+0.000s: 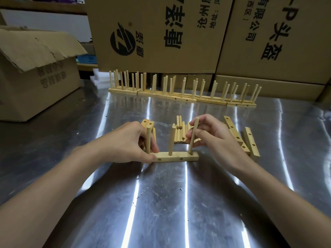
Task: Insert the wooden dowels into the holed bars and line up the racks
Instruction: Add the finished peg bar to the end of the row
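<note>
Left hand [129, 142] pinches the end dowel [148, 138], right hand [211, 138] grips the opposite dowel [194, 135] in a holed bar [176, 156]; open steel surface [161, 203] stretches nearer.

Just bare arms here tbh: left hand [129, 142] and right hand [213, 138] uncovered, forearms [62, 176] bare too.
</note>
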{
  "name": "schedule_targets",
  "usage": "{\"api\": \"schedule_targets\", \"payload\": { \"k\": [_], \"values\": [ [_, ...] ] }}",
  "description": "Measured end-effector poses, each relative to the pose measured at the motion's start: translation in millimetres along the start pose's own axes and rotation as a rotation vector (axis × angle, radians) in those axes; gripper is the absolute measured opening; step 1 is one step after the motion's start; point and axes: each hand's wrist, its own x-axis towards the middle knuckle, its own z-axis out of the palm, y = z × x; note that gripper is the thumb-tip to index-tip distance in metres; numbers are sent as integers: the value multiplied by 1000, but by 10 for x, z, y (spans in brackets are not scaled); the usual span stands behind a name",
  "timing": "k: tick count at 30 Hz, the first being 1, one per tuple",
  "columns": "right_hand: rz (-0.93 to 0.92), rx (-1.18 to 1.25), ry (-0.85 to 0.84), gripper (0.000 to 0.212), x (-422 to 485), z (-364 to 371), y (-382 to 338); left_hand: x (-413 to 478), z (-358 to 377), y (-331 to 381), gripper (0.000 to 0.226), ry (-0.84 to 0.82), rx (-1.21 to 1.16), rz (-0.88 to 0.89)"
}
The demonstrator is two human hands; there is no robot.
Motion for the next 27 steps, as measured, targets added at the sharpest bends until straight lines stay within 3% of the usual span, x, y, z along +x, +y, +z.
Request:
{"api": "schedule_targets", "payload": {
  "k": [27],
  "values": [
    [-209, -348, -2, 11, -103, -36, 49, -24, -8, 54, 11, -16, 9, 3]
  ]
}}
